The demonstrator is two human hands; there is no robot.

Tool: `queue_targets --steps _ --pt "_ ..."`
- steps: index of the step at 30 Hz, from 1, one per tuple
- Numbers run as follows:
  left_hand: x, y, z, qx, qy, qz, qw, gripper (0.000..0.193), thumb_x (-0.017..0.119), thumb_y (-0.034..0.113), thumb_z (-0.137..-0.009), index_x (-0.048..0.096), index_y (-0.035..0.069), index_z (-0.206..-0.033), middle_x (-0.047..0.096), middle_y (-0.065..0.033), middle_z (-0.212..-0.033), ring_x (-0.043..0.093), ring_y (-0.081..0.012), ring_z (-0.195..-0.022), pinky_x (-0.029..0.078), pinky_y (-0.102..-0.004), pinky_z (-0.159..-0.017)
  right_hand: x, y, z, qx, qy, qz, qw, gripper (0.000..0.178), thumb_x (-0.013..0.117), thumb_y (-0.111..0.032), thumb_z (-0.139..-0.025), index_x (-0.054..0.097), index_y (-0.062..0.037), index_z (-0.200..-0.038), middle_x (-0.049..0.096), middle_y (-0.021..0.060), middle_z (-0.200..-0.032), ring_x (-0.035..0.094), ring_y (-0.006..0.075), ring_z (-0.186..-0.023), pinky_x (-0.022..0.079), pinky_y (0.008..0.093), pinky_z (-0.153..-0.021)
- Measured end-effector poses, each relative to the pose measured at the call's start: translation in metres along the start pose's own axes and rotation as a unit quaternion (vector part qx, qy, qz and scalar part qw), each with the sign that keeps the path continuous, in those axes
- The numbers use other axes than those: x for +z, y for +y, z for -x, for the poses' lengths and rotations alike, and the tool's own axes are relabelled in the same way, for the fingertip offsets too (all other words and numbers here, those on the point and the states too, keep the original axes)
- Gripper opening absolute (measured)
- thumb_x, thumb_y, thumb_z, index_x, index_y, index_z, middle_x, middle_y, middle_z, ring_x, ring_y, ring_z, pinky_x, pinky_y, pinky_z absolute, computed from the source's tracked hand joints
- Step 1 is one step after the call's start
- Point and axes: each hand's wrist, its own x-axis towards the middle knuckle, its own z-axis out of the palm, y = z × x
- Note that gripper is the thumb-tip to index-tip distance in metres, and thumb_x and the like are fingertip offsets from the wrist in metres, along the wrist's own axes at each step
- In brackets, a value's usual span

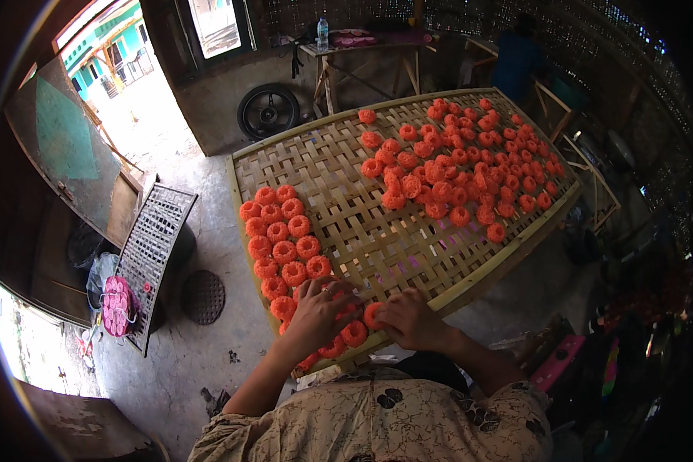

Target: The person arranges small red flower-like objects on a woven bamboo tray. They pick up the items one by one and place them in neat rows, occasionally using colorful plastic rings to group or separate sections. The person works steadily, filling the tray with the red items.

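Note:
Neat rows of bumpy orange ring-shaped pieces (284, 251) lie along the left end of a woven bamboo tray (316, 177). At the tray's near edge, my left hand (319, 312) is bent over the near rows, its fingers curled on an orange piece partly hidden beneath them. My right hand (416, 319) is just to its right, fingers and thumb pinching another orange ring-shaped piece (373, 316) close above the slats. A loose heap of the same orange pieces (439, 171) covers the far right part of the tray.
A wheel (268, 112) leans on the back wall beside a small table (362, 48) with a bottle (323, 35). To the left stand a dark slatted rack (162, 239) and a pink bundle (117, 306). A person in blue (516, 65) is beyond the tray's far right corner.

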Motion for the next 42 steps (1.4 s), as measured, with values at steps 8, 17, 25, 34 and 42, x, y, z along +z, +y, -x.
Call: queue_targets --steps 8,17,25,34,42 --pt "0.014 0.012 0.008 0.02 -0.063 -0.041 0.997 0.024 0.059 0.027 -0.09 0.069 0.017 -0.109 0.049 -0.003 -0.134 0.028 -0.0301 -0.135 0.014 -0.0593 -0.113 0.016 -0.001 0.02 -0.026 -0.027 -0.008 0.999 0.027 0.067 -0.017 -0.081 0.06 -0.0102 -0.107 0.059 0.0056 -0.108 0.054 0.0256 -0.104 0.04 0.0441 -0.095" --pt "0.012 0.005 -0.011 0.02 -0.081 -0.041 0.996 0.025 0.066 0.026 -0.085 0.066 0.017 -0.109 0.051 -0.0025 -0.134 0.03 -0.0333 -0.135 0.016 -0.0564 -0.112 -0.036 0.005 0.014 0.123 0.038 -0.177 0.976 0.04 0.069 -0.02 -0.084 0.057 -0.0052 -0.119 0.058 0.0145 -0.121 0.056 0.032 -0.112 0.044 0.0423 -0.094" --pt "0.013 -0.052 -0.165 0.001 0.037 0.128 0.991 0.03 0.062 0.02 -0.089 0.061 0.005 -0.115 0.065 -0.0136 -0.114 0.064 -0.0296 -0.101 0.051 -0.0382 -0.085 -0.072 0.191 0.02 0.423 0.196 0.062 0.882 0.03 0.05 -0.021 -0.097 0.06 0.0068 -0.103 0.057 0.0239 -0.105 0.059 0.0356 -0.094 0.049 0.0413 -0.082" --pt "0.089 -0.112 -0.263 -0.117 -0.01 0.016 0.993 0.038 0.066 0.038 -0.084 0.069 0.003 -0.099 0.068 -0.017 -0.089 0.069 -0.029 -0.078 0.053 -0.0401 -0.072 -0.04 0.232 0.021 0.48 0.12 0.092 0.864 0.032 0.061 -0.023 -0.089 0.052 0.0029 -0.104 0.055 0.0174 -0.104 0.056 0.0325 -0.098 0.048 0.0445 -0.083" --pt "0.087 -0.087 -0.239 -0.085 0.005 0.061 0.995 0.049 0.074 0.033 -0.073 0.049 0.004 -0.104 0.064 -0.0154 -0.087 0.064 -0.0339 -0.086 0.05 -0.0414 -0.074 -0.072 0.164 0.026 0.415 0.19 -0.157 0.876 0.037 0.072 -0.018 -0.08 0.05 -0.004 -0.106 0.056 0.0095 -0.095 0.06 0.0198 -0.087 0.051 0.0363 -0.074"
